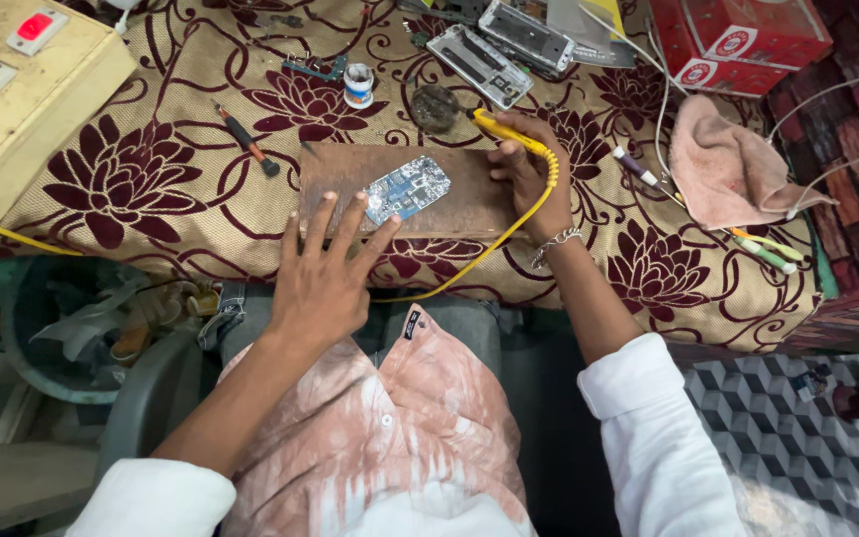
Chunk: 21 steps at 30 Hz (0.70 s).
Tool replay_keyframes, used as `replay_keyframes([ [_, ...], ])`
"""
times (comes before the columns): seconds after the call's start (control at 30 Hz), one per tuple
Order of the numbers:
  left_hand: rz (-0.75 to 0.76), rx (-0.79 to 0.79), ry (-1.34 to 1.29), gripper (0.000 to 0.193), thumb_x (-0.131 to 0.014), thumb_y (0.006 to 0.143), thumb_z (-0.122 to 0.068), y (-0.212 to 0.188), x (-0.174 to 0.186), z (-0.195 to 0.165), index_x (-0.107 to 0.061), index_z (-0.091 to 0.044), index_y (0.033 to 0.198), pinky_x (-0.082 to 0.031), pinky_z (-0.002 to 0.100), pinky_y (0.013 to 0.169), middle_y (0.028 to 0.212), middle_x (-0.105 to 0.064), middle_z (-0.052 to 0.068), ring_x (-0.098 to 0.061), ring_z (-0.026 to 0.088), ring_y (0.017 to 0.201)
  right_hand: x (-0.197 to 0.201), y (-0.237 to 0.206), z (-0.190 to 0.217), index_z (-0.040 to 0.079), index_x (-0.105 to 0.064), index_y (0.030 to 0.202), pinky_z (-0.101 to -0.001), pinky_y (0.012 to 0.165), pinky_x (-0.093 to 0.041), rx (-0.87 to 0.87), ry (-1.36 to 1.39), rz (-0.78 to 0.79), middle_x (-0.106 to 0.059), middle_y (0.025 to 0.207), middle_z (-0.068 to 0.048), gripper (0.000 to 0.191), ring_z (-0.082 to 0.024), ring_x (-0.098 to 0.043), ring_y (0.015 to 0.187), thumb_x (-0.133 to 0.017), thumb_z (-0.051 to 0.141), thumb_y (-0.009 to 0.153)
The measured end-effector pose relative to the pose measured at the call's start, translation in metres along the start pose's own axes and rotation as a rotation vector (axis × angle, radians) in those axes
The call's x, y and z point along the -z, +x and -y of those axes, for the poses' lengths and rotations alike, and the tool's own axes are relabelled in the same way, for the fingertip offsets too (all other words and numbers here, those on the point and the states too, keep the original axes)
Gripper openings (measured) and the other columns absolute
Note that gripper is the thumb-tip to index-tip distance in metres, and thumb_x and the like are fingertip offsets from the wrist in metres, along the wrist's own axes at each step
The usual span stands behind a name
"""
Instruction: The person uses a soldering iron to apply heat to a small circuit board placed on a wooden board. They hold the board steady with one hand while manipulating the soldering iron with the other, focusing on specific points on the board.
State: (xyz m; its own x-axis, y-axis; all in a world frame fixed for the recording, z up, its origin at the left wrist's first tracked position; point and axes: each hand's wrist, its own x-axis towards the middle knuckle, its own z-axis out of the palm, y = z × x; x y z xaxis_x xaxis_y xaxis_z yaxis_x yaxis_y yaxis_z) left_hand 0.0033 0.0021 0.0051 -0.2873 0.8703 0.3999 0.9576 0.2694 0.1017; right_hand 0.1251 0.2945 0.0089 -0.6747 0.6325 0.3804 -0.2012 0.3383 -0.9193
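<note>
Head view: a blue circuit board lies on a brown wooden block. Left hand, fingers spread flat, rests on the block's near edge, fingertips touching the board. Right hand, at the block's far right corner, grips a yellow soldering iron. Beyond the block sits a small round tin.
</note>
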Motion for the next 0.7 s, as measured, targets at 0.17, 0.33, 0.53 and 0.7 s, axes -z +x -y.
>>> replay_keyframes([
  [0.17,-0.007,-0.003,-0.007,0.094,-0.076,0.07,-0.014,0.0,-0.0003,0.0003,-0.041,-0.031,0.156,-0.03,0.068,0.114,0.16,-0.036,0.013,-0.032,0.041,0.147,0.0012,-0.0004,-0.0001,0.008,-0.063,0.135,-0.0223,0.079,-0.06,0.035,-0.006,0.018,-0.067,0.133,-0.005,0.054,-0.01,-0.069,0.098,-0.07,0.046,0.098],
  [0.33,-0.006,0.002,-0.007,0.094,-0.075,0.07,-0.014,0.0001,-0.0004,-0.0001,-0.041,-0.031,0.156,-0.03,0.068,0.114,0.161,-0.037,0.013,-0.032,0.04,0.147,-0.0006,0.0015,0.0002,0.007,-0.062,0.138,-0.0214,0.078,-0.059,0.032,0.009,0.02,-0.066,0.131,-0.004,0.055,-0.009,-0.068,0.098,-0.072,0.043,0.098],
  [0.53,0.003,0.008,-0.002,0.093,-0.075,0.071,-0.015,-0.0002,-0.0005,-0.0008,-0.04,-0.031,0.156,-0.029,0.068,0.115,0.161,-0.036,0.013,-0.032,0.04,0.148,0.0001,0.0023,0.0014,0.008,-0.062,0.138,-0.0213,0.077,-0.059,0.019,-0.015,0.029,-0.068,0.129,-0.004,0.052,-0.008,-0.067,0.094,-0.073,0.04,0.099],
  [0.7,0.01,0.01,-0.006,0.093,-0.074,0.073,-0.015,0.0002,-0.0001,-0.0002,-0.039,-0.032,0.157,-0.029,0.068,0.115,0.161,-0.036,0.012,-0.032,0.04,0.148,-0.0007,0.0013,0.0035,0.008,-0.064,0.137,-0.0217,0.079,-0.058,0.036,-0.033,0.04,-0.067,0.128,-0.003,0.048,-0.009,-0.067,0.093,-0.071,0.039,0.101],
])
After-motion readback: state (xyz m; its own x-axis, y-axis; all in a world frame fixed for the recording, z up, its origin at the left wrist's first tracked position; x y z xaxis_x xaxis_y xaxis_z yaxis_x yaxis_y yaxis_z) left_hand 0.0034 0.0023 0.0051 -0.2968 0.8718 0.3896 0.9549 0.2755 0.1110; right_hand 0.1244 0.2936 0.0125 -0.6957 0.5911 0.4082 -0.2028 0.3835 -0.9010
